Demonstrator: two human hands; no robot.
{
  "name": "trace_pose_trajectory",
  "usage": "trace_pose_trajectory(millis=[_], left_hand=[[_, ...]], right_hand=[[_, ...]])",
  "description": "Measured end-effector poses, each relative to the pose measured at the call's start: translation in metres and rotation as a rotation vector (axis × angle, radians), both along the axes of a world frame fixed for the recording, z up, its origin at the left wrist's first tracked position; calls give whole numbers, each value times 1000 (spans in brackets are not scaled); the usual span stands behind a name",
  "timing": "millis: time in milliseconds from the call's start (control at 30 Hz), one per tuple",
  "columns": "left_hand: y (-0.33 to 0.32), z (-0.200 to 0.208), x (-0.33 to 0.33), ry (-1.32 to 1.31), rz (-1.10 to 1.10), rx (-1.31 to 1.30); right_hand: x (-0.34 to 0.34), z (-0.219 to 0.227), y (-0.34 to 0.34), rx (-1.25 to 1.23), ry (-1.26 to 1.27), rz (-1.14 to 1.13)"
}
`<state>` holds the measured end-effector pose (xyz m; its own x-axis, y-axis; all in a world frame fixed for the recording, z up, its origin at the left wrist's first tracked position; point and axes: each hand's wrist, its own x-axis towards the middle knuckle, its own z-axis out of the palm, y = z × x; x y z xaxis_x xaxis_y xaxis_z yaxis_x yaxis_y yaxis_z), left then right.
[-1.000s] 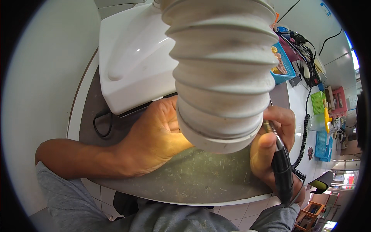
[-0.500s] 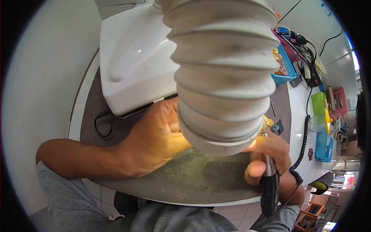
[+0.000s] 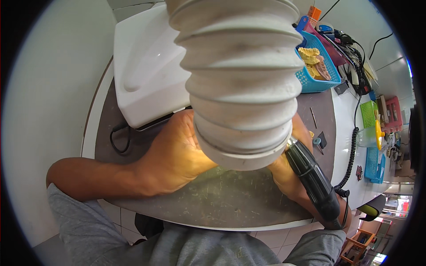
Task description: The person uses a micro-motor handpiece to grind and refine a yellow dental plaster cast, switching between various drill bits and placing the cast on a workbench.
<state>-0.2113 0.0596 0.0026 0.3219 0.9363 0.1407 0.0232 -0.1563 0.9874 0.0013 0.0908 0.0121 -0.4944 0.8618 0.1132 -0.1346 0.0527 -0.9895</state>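
A wide, ribbed white hose (image 3: 242, 88) hangs in the middle and hides the fingers of both my hands. My left hand (image 3: 175, 157) is at the hose's left, thumb stretched under its rim; whatever its fingertips touch is covered. To the right, my right hand (image 3: 286, 177) grips a black rotary handpiece (image 3: 313, 179) with a metal nose. The handpiece slants, its nose pointing up and left behind the hose and its corded end near my wrist. Its working tip is hidden. Warm light falls on both hands.
A white machine housing (image 3: 148, 66) stands behind my left hand on the scratched grey mat (image 3: 226, 199). At right lie a thin metal tool (image 3: 313, 117) and a small blue-headed piece (image 3: 317, 141). A blue basket (image 3: 326, 84) holds yellow and pink dental casts (image 3: 313, 60). A coiled black cord (image 3: 352, 155) runs alongside.
My right hand has turned, and the handpiece has swung from nearly upright to a slant, its rear end now lower right. In the picture, the hose sits further left, uncovering more of the basket.
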Motion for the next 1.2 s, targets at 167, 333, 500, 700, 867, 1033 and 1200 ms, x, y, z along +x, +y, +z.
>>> trace_pose_trajectory(millis=[167,333,500,700,867,1033,1200], left_hand=[[7,-2,12,53,-21,86],[-5,-6,14,-4,260,-8],[0,-3,3,47,70,15],[0,-4,12,-42,128,-18],[3,-11,-1,-23,-39,-24],[1,-35,11,-421,33,-196],[5,-32,16,-389,-56,-163]], right_hand=[[9,12,-3,-7,-29,-33],[5,2,-3,-89,88,-15],[8,5,-6,-123,118,-15],[7,8,-7,-60,17,-18],[8,11,-8,-24,-34,-17],[1,1,-5,-29,2,-6],[8,12,-8,45,-90,-22]])
